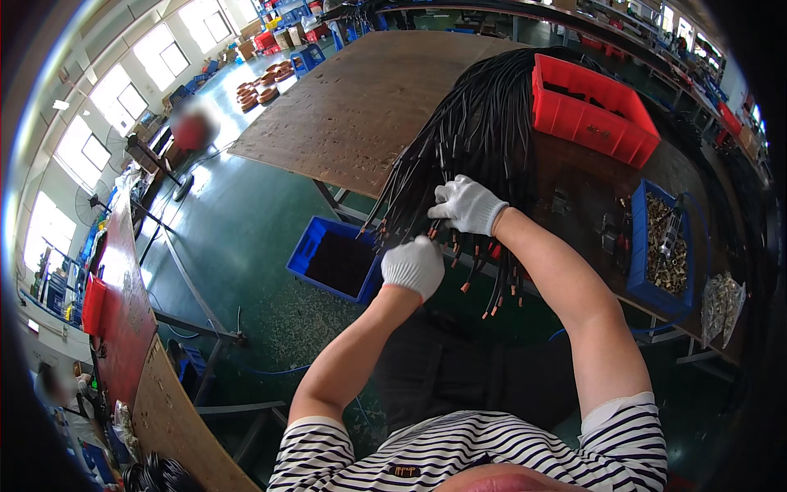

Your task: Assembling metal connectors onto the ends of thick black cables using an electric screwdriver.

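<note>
A thick bundle of black cables (484, 123) drapes across the table and over its near edge, with bare copper ends hanging down. My right hand (471, 205), in a white knit glove, lies among the cable ends with its fingers curled round a black cable. Just below and to the left, my left hand (414, 266), gloved the same way, is closed in a fist close to the copper tips. Whatever its fingers hold is hidden by the hand itself.
The brown wooden table (352, 107) stretches away ahead. On it stand a red bin (598, 123) and a blue bin of brass-coloured parts (668, 254), with a clear bag (723, 303) alongside. Below the table edge sits a blue crate (311, 275) with dark contents. Other people are at the left.
</note>
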{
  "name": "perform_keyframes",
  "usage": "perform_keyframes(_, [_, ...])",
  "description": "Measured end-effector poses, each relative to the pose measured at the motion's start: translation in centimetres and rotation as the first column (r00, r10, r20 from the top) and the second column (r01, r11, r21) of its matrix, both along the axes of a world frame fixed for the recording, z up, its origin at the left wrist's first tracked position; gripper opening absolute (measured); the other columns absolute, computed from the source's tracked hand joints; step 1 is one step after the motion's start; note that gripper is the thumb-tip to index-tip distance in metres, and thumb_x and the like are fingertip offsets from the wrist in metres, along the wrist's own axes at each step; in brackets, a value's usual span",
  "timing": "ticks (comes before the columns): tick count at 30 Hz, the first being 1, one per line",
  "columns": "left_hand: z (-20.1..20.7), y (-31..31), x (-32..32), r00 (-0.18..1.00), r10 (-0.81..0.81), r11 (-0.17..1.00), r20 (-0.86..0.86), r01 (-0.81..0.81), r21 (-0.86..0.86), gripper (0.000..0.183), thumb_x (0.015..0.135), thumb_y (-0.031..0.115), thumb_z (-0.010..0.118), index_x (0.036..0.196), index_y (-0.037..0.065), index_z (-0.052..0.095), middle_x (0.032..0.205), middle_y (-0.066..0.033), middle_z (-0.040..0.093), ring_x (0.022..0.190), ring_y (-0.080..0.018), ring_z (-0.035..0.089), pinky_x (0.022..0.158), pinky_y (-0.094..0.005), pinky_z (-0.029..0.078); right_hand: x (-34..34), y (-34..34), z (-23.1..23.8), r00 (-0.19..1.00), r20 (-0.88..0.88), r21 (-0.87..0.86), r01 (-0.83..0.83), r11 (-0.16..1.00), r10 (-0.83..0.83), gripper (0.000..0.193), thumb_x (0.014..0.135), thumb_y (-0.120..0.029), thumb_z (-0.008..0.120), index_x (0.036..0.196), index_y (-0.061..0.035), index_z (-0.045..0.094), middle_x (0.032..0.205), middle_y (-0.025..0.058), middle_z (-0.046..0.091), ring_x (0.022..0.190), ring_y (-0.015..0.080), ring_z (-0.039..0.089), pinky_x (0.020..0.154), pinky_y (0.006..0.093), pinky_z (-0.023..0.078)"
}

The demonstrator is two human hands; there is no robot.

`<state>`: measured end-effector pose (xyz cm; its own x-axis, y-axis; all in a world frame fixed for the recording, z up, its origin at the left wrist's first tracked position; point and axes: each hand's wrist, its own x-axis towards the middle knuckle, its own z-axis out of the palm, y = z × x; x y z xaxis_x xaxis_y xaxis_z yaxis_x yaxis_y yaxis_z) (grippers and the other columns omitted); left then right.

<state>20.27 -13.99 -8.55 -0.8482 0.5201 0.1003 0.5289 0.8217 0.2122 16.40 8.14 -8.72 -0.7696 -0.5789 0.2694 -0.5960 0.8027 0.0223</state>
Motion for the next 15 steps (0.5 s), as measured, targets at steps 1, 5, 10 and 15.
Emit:
perform_keyframes(1, [0.1, -1.0, 1.2, 0.997, -0.011, 1.000, 0.074, 0.012, -0.013, 0.042, 0.108, 0.035, 0.051, 0.093, 0.000, 0.069, 0.084, -0.0283, 0.075, 0.083, -0.0443, 0.078, 0.077, -0.0538, 0.061, 0.2, 0.1, -0.2, 1.000, -0.020, -0.029, -0.006, 1.000, 0.006, 0.030, 0.083, -0.030, 0.082, 0.113, -0.0248, 0.082, 0.111, 0.0085, 0.071, 0.104, 0.0291, 0.071, 0.094, 0.0453, 0.053])
perform_keyframes(5, [-5.7, -5.2, 1.9, 0.961, -0.011, 0.960, 0.275, -0.066, 0.272, 0.037, 0.106, 0.027, 0.053, 0.088, 0.001, 0.072, 0.093, -0.0266, 0.076, 0.092, -0.0417, 0.076, 0.083, -0.0488, 0.059, 0.3, 0.7, -1.0, 0.996, -0.090, 0.016, 0.018, 1.000, -0.017, 0.028, 0.081, -0.033, 0.082, 0.108, -0.0278, 0.082, 0.100, 0.0049, 0.068, 0.095, 0.0262, 0.070, 0.088, 0.0451, 0.051])
perform_keyframes(10, [-8.5, -8.2, 1.4, 0.357, -0.440, 0.157, 0.824, -0.873, 0.462, 0.016, 0.100, 0.023, 0.063, 0.095, 0.009, 0.070, 0.086, -0.0044, 0.069, 0.077, -0.0189, 0.067, 0.070, -0.0368, 0.056, 0.7, 0.3, -0.1, 0.943, -0.332, -0.012, -0.033, 0.999, 0.027, 0.047, 0.066, -0.027, 0.089, 0.113, -0.0272, 0.081, 0.125, 0.0012, 0.070, 0.122, 0.0303, 0.061, 0.111, 0.0509, 0.043])
perform_keyframes(15, [-10.5, -8.4, -0.3, 0.164, -0.699, 0.182, 0.696, -0.901, 0.394, 0.015, 0.106, 0.029, 0.062, 0.102, 0.015, 0.068, 0.080, 0.0019, 0.060, 0.070, -0.0127, 0.058, 0.061, -0.0280, 0.046, 0.6, 1.2, -1.8, 0.988, -0.156, -0.073, -0.004, 0.997, -0.007, 0.052, 0.072, -0.017, 0.086, 0.123, -0.0232, 0.079, 0.137, 0.0003, 0.070, 0.141, 0.0285, 0.055, 0.122, 0.0506, 0.041])
